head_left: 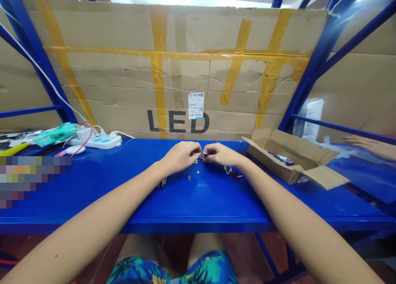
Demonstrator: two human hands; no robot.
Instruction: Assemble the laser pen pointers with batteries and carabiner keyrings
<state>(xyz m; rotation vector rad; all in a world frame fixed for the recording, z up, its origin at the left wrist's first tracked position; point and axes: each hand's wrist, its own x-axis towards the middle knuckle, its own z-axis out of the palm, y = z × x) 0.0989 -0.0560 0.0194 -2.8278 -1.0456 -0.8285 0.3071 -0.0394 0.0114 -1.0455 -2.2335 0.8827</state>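
Both my hands meet over the middle of the blue metal table [198, 201]. My left hand [181, 155] and my right hand [220, 154] are closed in pinches on a small metal part [203, 154] held between them. Several small metal nuts [189, 177] lie loose on the table just below the hands. A thin dark tool or rod [163, 182] lies beside my left wrist. Red and blue wired pieces [232, 172] lie under my right wrist.
An open cardboard box [291, 156] with parts in it sits at the right. A white power strip [99, 141], a teal item [55, 134] and cables lie at the back left. A taped cardboard wall marked LED [177, 121] backs the table. Another person's hand [373, 146] rests at far right.
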